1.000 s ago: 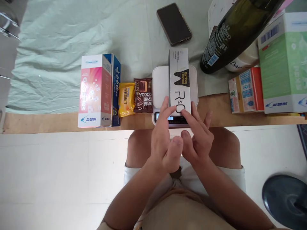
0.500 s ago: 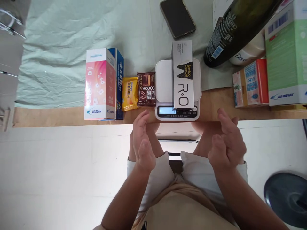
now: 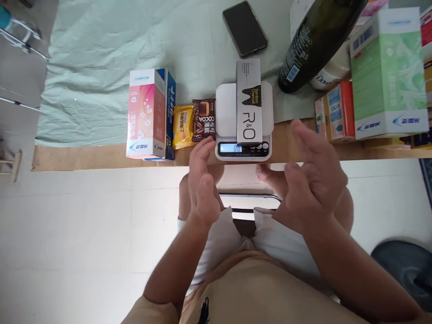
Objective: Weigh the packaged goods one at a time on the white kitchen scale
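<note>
A long grey-and-white toothpaste box (image 3: pixel 249 102) marked "R&O" lies lengthwise on a white kitchen scale (image 3: pixel 225 112) at the table's front edge; the scale's display (image 3: pixel 234 148) is lit. My left hand (image 3: pixel 201 180) hovers open just below the scale's left corner, fingertips near a brown cocoa snack pack (image 3: pixel 204 119). Right of the scale, my right hand (image 3: pixel 315 173) is raised, open and holding nothing. Neither hand touches the box.
Left of the scale stand a yellow snack pack (image 3: pixel 182 127) and a pink-and-blue tissue box (image 3: pixel 148 114). A dark phone (image 3: pixel 244 29) lies behind. A dark glass bottle (image 3: pixel 315 40), a red-and-white carton (image 3: pixel 335 113) and a green tissue box (image 3: pixel 386 74) crowd the right.
A second ago both hands held the near end of the toothpaste box on the scale. They let go and drew apart; the box rests alone and the display shows a reading.
</note>
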Tool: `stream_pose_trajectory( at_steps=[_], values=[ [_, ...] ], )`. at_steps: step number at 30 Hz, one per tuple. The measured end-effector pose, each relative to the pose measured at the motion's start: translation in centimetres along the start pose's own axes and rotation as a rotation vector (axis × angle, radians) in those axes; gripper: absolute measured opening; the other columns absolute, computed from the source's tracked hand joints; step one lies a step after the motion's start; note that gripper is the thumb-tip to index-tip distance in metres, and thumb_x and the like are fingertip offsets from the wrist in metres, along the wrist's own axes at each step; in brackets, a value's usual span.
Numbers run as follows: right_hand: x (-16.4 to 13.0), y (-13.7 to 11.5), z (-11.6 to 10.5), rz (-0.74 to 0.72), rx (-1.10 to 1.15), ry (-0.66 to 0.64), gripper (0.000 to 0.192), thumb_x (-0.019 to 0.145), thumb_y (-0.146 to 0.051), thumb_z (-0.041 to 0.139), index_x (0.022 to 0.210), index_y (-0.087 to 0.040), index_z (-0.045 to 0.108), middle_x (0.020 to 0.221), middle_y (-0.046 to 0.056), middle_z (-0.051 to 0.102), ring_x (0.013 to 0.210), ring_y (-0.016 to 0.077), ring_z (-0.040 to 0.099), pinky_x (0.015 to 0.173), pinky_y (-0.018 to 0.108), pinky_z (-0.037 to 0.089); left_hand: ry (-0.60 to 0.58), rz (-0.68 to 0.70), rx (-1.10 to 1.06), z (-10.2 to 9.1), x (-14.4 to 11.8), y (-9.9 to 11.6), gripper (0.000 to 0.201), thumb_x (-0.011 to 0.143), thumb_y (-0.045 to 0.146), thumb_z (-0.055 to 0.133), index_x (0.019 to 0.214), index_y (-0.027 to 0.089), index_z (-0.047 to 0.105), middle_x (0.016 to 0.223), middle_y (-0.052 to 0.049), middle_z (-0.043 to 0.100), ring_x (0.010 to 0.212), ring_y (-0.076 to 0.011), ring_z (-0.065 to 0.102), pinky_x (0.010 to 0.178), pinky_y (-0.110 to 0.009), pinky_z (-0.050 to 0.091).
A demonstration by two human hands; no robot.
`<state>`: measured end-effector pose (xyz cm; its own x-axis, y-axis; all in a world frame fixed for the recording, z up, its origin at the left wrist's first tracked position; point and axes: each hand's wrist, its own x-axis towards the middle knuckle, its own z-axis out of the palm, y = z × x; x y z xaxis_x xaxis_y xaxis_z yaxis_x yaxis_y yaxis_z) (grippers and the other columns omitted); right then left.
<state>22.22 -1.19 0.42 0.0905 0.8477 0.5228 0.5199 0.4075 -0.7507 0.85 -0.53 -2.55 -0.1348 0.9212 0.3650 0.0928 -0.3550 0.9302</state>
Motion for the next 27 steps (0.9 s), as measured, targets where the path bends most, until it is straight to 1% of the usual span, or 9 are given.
stream_pose_trajectory(
  at_steps=[2, 4, 7, 9, 12, 15, 18, 22, 27],
  values=[
    [3.5, -0.4, 1.2, -0.083, 0.101, -0.002, 0.051, 0.107, -0.020, 0.054, 0.157, -0.023, 0.064, 0.158, 0.011, 0.072, 0.156, 0.0261, 0.066, 0.138, 0.052, 0.054, -0.086, 0.079, 0.068, 0.4, 4.3, 0.4, 0.067, 0.106, 0.079, 0.059, 0.151, 0.030, 0.070, 0.160, -0.003, 0.068, 0.159, -0.0309, 0.058, 0.140, -0.051, 0.046],
    [7.2, -0.4, 2.7, -0.108, 0.137, 0.042, 0.045, 0.105, -0.014, 0.053, 0.148, -0.012, 0.067, 0.150, 0.013, 0.076, 0.147, 0.0211, 0.072, 0.135, 0.044, 0.056, -0.166, 0.179, 0.086, 1.2, 8.9, 0.6, 0.080, 0.091, 0.095, 0.067, 0.139, 0.032, 0.076, 0.145, 0.002, 0.076, 0.148, -0.0299, 0.068, 0.128, -0.052, 0.058],
    [10.6, 0.5, 4.8, -0.083, 0.107, 0.095, 0.042, 0.104, -0.015, 0.048, 0.141, -0.006, 0.067, 0.144, 0.013, 0.079, 0.139, 0.0148, 0.075, 0.128, 0.035, 0.061, -0.138, 0.154, 0.088, 2.7, 12.9, 0.9, 0.069, 0.097, 0.091, 0.064, 0.134, 0.034, 0.078, 0.137, 0.002, 0.077, 0.145, -0.0309, 0.069, 0.129, -0.058, 0.057],
    [10.5, 1.6, 5.7, -0.131, 0.014, 0.114, 0.041, 0.107, -0.022, 0.048, 0.142, -0.012, 0.066, 0.144, 0.010, 0.079, 0.139, 0.0157, 0.075, 0.130, 0.040, 0.060, -0.075, 0.121, 0.076, 3.1, 12.5, 1.0, 0.062, 0.104, 0.083, 0.061, 0.134, 0.031, 0.078, 0.136, 0.000, 0.077, 0.144, -0.0298, 0.070, 0.129, -0.059, 0.057],
    [8.1, 3.3, 6.1, -0.178, -0.081, 0.127, 0.040, 0.111, -0.032, 0.046, 0.144, -0.020, 0.066, 0.142, 0.009, 0.080, 0.136, 0.0201, 0.078, 0.128, 0.051, 0.062, -0.053, 0.080, 0.059, 2.8, 9.6, 1.0, 0.054, 0.108, 0.071, 0.062, 0.138, 0.029, 0.076, 0.140, -0.005, 0.077, 0.142, -0.0315, 0.070, 0.123, -0.056, 0.060],
    [6.2, 4.3, 5.7, -0.087, -0.106, 0.059, 0.044, 0.114, -0.035, 0.044, 0.148, -0.020, 0.067, 0.148, 0.013, 0.078, 0.141, 0.0229, 0.077, 0.125, 0.051, 0.065, -0.135, 0.101, -0.006, 2.5, 7.3, 0.7, 0.057, 0.110, 0.069, 0.054, 0.150, 0.031, 0.068, 0.160, -0.007, 0.067, 0.158, -0.0346, 0.059, 0.134, -0.055, 0.052],
    [6.0, 4.4, 5.1, -0.025, -0.151, 0.023, 0.047, 0.115, -0.044, 0.044, 0.149, -0.026, 0.070, 0.151, 0.009, 0.077, 0.144, 0.0235, 0.075, 0.130, 0.053, 0.061, -0.216, 0.123, 0.008, 3.2, 6.2, 0.0, 0.060, 0.115, 0.060, 0.041, 0.165, 0.030, 0.055, 0.177, -0.012, 0.050, 0.171, -0.0359, 0.045, 0.145, -0.057, 0.039],
    [6.2, 3.7, 4.8, -0.003, -0.186, -0.039, 0.049, 0.115, -0.046, 0.045, 0.153, -0.026, 0.069, 0.151, 0.009, 0.078, 0.141, 0.0239, 0.078, 0.130, 0.051, 0.061, -0.350, 0.056, 0.079, 4.2, 5.1, -0.7, 0.071, 0.116, 0.058, 0.042, 0.179, 0.029, 0.032, 0.191, -0.016, 0.029, 0.180, -0.0394, 0.029, 0.142, -0.061, 0.044],
    [5.1, 2.8, 5.6, 0.035, -0.252, -0.130, 0.055, 0.115, -0.045, 0.039, 0.155, -0.021, 0.067, 0.145, 0.010, 0.081, 0.137, 0.0258, 0.080, 0.140, 0.057, 0.050, -0.432, 0.045, 0.135, 4.5, 4.2, -0.4, 0.082, 0.116, 0.052, 0.044, 0.185, 0.026, 0.011, 0.195, -0.019, 0.012, 0.184, -0.0414, 0.011, 0.144, -0.068, 0.039]
  ],
)
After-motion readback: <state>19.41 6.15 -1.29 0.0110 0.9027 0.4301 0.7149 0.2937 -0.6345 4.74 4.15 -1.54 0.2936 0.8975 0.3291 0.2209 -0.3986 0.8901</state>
